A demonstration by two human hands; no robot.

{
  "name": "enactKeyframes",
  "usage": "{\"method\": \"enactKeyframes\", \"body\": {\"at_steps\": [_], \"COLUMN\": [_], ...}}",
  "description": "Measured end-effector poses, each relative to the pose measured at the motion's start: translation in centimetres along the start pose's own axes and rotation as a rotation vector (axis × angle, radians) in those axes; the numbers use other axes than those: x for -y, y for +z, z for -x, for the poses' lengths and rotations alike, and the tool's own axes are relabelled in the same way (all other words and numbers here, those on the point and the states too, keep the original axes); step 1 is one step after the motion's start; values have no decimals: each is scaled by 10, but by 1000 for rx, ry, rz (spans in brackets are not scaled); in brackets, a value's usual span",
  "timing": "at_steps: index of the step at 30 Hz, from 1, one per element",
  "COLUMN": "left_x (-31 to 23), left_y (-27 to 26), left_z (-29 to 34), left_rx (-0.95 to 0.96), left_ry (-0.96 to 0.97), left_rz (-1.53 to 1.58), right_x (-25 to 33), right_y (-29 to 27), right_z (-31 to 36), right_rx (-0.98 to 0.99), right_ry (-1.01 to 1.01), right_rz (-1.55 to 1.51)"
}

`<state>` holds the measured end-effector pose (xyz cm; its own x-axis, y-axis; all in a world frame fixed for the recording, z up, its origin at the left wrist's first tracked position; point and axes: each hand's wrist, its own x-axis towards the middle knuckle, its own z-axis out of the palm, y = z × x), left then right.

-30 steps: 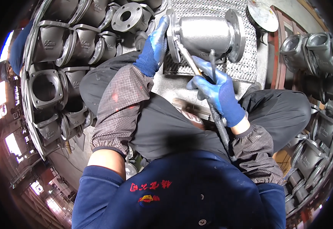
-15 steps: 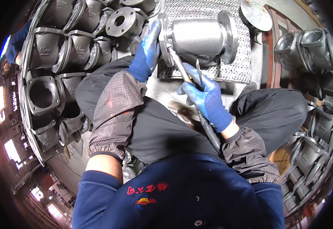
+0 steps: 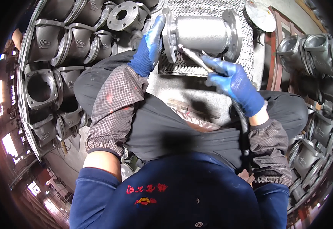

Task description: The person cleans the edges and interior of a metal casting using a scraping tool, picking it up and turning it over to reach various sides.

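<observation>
A grey flanged metal casting, like a valve body, lies sideways with a round flange at each end. My left hand, in a blue glove, is against the outer face of its left flange, fingers along the rim; the thumb is hidden. In my blue-gloved right hand is a slim, pen-like air tool on a black ribbed hose. Its pale tip is at the casting's lower edge beside the left flange; whether it touches, I cannot tell. A thin dark point sticks out above the right fingers.
Under the casting is a patterned metal work surface. Similar castings are stacked on my left, and more on my right. A round, stained disc stands at the back right. My crossed legs are close below the work.
My right hand has moved right and slightly down, and the tool now slants more flatly toward the left flange. The casting appears slightly farther right; my left hand stays on its flange.
</observation>
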<state>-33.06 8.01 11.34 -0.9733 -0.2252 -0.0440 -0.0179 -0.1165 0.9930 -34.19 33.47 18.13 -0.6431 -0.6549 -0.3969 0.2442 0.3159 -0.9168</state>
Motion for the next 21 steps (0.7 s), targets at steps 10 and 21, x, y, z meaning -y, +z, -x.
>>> {"method": "enactKeyframes", "body": {"at_steps": [10, 21], "left_x": [-4, -23], "left_y": [-1, 20], "left_z": [14, 12], "left_rx": [33, -82], "left_ry": [205, -174], "left_rz": [-195, 187], "right_x": [-10, -14], "right_y": [-17, 25], "right_z": [-14, -6], "right_rx": [75, -33], "right_ry": [-131, 114], "right_rz": [390, -209]}}
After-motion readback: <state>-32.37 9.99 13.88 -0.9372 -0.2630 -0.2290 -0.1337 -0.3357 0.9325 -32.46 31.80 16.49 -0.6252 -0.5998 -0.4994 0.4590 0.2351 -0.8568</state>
